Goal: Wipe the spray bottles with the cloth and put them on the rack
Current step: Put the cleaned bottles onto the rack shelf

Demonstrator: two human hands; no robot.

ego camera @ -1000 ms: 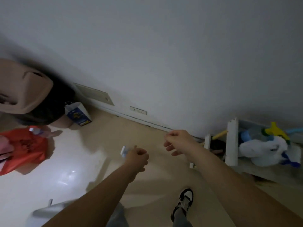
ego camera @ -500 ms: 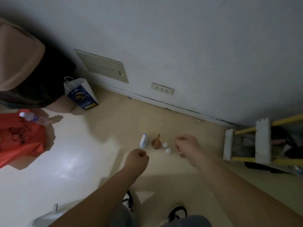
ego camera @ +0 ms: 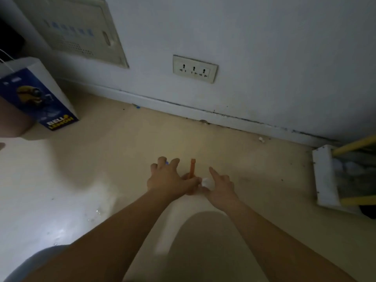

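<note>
My left hand reaches down to the floor with its fingers spread over a small bottle; only the bottle's blue tip shows between two fingers. Just right of it an orange stick stands up from a brownish object that my left thumb mostly hides. A small white round piece lies between my hands, touching my right hand. That hand has its index finger stretched out, and whether it pinches the piece is unclear. The white and yellow rack stands at the right edge. No cloth is visible.
The wall with a triple socket and a grey panel is close ahead. A blue and white paper bag stands at the left. A shiny patch shows on the floor at lower left.
The view has dropped close to the floor and both hands have gone down onto the small items. My left hand opened from a fist over the bottle. The right hand reached the white piece.
</note>
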